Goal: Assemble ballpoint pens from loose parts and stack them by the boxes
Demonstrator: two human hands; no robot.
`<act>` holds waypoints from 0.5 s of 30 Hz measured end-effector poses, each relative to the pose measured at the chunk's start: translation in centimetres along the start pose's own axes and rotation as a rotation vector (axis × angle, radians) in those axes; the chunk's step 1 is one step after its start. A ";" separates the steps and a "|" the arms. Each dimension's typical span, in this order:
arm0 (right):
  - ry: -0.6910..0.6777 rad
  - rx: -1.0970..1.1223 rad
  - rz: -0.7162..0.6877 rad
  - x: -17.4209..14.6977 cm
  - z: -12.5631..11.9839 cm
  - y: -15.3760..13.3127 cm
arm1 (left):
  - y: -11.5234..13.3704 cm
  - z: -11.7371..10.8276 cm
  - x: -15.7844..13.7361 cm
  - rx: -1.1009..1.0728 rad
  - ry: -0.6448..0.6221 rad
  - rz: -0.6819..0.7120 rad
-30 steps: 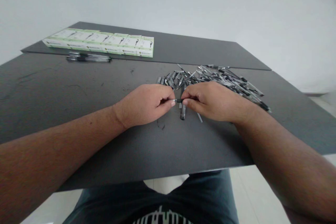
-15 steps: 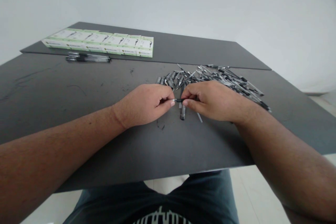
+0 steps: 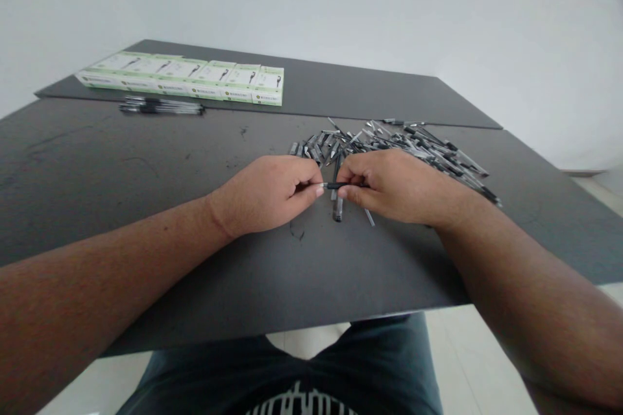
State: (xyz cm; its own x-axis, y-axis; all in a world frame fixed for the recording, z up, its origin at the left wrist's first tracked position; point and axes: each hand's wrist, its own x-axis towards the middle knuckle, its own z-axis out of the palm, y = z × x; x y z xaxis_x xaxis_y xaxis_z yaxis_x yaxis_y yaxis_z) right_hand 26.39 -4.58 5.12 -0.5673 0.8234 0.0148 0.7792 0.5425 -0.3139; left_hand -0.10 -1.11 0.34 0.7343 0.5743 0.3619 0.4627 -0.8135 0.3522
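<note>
Between my two hands a thin pen (image 3: 333, 186) lies level, its dark grip part showing in the gap. My left hand (image 3: 277, 191) pinches the lighter left end between thumb and forefinger. My right hand (image 3: 384, 185) has thumb and fingers round the dark part at the other end; most of the barrel is hidden by both hands. Just under the pen, a pen cap (image 3: 337, 209) rests on the table. Behind my right hand spreads a heap of pen parts (image 3: 413, 146), with clear barrels, dark grips and caps mixed together.
A row of white and green boxes (image 3: 219, 81) stands at the back left on a raised dark board (image 3: 350, 91). In front of them lies a bundle of pens (image 3: 160, 106). The dark table's (image 3: 292, 292) near edge runs just above my lap.
My right thumb and fingers have loosened slightly around the pen, so more of its dark part shows. Both hands stay in nearly the same place.
</note>
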 end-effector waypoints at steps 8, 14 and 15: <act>0.001 0.030 0.020 0.1 0.0 -0.1 | 0.0 0.0 0.0 0.002 0.003 0.003; -0.026 -0.061 -0.035 0.1 -0.1 -0.1 | 0.0 -0.1 0.0 0.003 -0.003 -0.001; -0.026 -0.071 -0.045 0.1 -0.1 -0.1 | 0.1 -0.2 0.0 0.003 -0.002 -0.001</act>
State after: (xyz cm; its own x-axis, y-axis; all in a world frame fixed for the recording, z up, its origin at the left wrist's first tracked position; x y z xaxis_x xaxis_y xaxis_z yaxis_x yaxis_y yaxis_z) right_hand 26.28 -4.53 5.24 -0.6080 0.7939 0.0022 0.7693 0.5899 -0.2455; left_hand -0.17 -1.15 0.49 0.7351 0.5746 0.3597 0.4647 -0.8134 0.3498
